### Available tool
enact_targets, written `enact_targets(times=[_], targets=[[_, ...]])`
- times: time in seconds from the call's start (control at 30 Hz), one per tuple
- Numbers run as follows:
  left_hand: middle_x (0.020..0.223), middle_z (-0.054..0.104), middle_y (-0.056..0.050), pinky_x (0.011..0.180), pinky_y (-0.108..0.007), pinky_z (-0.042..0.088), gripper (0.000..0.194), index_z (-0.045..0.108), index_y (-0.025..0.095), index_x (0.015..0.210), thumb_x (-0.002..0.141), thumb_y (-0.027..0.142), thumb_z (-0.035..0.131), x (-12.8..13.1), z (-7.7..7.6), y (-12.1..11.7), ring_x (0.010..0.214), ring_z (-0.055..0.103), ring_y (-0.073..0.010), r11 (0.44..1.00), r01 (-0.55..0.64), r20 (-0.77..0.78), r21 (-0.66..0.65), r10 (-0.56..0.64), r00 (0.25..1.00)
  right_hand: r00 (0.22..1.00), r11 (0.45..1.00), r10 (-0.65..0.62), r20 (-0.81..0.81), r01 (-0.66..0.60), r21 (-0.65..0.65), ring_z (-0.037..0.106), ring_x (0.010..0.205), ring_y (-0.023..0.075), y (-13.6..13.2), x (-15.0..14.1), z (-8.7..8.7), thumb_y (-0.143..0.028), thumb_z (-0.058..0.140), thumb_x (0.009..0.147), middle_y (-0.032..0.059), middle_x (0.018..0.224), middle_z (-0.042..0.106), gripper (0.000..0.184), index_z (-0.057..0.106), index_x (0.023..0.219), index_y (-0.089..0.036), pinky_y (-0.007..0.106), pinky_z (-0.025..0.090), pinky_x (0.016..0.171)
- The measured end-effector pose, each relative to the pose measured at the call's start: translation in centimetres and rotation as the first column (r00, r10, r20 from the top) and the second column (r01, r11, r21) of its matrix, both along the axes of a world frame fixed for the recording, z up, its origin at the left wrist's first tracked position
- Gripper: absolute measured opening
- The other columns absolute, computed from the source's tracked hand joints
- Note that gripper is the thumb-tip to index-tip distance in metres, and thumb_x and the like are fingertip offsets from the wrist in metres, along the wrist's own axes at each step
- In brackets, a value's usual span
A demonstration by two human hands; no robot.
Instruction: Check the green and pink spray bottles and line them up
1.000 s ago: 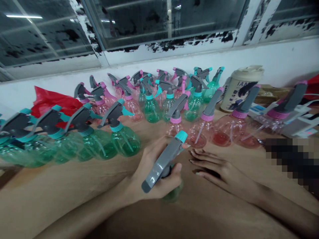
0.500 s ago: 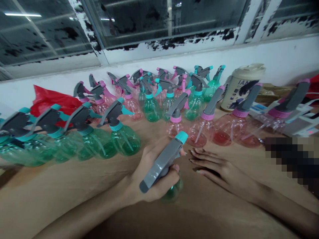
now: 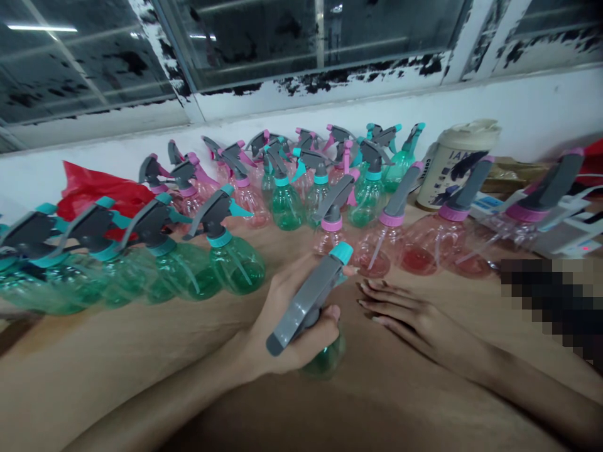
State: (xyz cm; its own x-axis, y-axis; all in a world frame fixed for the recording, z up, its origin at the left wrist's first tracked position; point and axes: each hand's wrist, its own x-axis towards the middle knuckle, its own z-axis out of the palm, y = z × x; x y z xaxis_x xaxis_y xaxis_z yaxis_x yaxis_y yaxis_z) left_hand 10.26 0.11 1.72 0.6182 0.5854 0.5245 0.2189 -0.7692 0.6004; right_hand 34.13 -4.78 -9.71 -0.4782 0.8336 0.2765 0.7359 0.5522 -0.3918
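Note:
My left hand (image 3: 287, 320) is wrapped round the neck of a green spray bottle (image 3: 325, 358), whose grey head (image 3: 308, 304) has a turquoise nozzle pointing away and to the right. Part of the bottle's body is hidden behind my fingers. On the bare tabletop to the right, my right hand (image 3: 414, 317) lies flat with fingers stretched, holding nothing and apart from the bottle. Just beyond it stand several pink spray bottles (image 3: 374, 254) with grey triggers. Left of my left hand is a row of green spray bottles (image 3: 238, 267) with turquoise collars.
More pink and green spray bottles (image 3: 285, 204) crowd the back along the white wall (image 3: 282, 113). A red plastic bag (image 3: 94, 188) lies behind the left row. A cream coffee cup (image 3: 455, 166) stands back right, near a white device (image 3: 570, 232). Windows rise above the wall.
The spray head in my left hand has shifted slightly upward and tilted a little. My right hand stays in almost the same spot, and the standing bottles have not moved.

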Motion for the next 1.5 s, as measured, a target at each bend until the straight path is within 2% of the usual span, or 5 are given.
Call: enact_targets(times=[0.17, 0.33, 0.83, 1.03, 1.5], targets=[[0.065, 0.049, 0.002, 0.060, -0.034, 0.047, 0.022, 0.050, 0.025, 0.087, 0.068, 0.015, 0.050, -0.03, -0.42, -0.39, 0.061, 0.052, -0.0190, 0.998, -0.055, -0.002, -0.004, 0.055, 0.998, 1.000, 1.000, 0.005, -0.018, -0.005, 0.001, 0.038, 0.129, 0.0192, -0.04, 0.17, -0.01, -0.020, 0.042, 0.092, 0.0013, 0.138, 0.046, 0.038, 0.048, 0.129, -0.028, 0.045, 0.036, 0.106], [0.085, 0.057, -0.001, 0.066, -0.035, 0.050, 0.045, 0.044, 0.026, 0.109, 0.067, 0.012, 0.054, -0.04, -0.73, -0.75, 0.071, 0.057, -0.0185, 0.995, -0.083, 0.057, -0.056, 0.086, 0.995, 0.999, 0.999, 0.039, -0.026, -0.039, -0.001, 0.037, 0.129, 0.0195, 0.08, 0.48, -0.22, -0.016, 0.042, 0.090, 0.0011, 0.139, 0.045, 0.041, 0.047, 0.129, -0.029, 0.045, 0.035, 0.106], [0.063, 0.052, 0.003, 0.057, -0.032, 0.051, 0.018, 0.050, 0.025, 0.082, 0.067, 0.015, 0.050, 0.00, -0.25, -0.47, 0.054, 0.054, -0.0165, 0.997, -0.030, 0.027, -0.065, 0.032, 0.999, 0.999, 1.000, 0.020, -0.036, -0.019, 0.014, 0.040, 0.127, 0.0199, 0.17, 0.39, -0.30, -0.022, 0.043, 0.091, 0.0005, 0.137, 0.047, 0.040, 0.046, 0.130, -0.029, 0.045, 0.035, 0.106], [0.057, 0.051, 0.004, 0.053, -0.030, 0.050, 0.018, 0.053, 0.023, 0.089, 0.072, 0.016, 0.050, -0.20, -0.18, -0.43, 0.050, 0.054, -0.0149, 0.997, -0.007, 0.015, -0.078, 0.008, 1.000, 0.998, 1.000, 0.012, -0.058, -0.011, 0.018, 0.040, 0.127, 0.0198, 0.12, 0.26, -0.32, -0.019, 0.043, 0.091, 0.0003, 0.136, 0.048, 0.040, 0.048, 0.129, -0.029, 0.045, 0.036, 0.106], [0.072, 0.057, 0.000, 0.060, -0.031, 0.050, 0.014, 0.052, 0.022, 0.085, 0.073, 0.016, 0.052, -0.29, -0.01, -0.20, 0.062, 0.058, -0.0163, 0.997, 0.029, 0.021, -0.072, -0.027, 0.999, 1.000, 1.000, -0.011, -0.019, 0.011, 0.002, 0.039, 0.128, 0.0188, 0.03, 0.21, -0.18, -0.020, 0.042, 0.091, 0.0004, 0.137, 0.047, 0.038, 0.050, 0.127, -0.027, 0.043, 0.035, 0.106]])
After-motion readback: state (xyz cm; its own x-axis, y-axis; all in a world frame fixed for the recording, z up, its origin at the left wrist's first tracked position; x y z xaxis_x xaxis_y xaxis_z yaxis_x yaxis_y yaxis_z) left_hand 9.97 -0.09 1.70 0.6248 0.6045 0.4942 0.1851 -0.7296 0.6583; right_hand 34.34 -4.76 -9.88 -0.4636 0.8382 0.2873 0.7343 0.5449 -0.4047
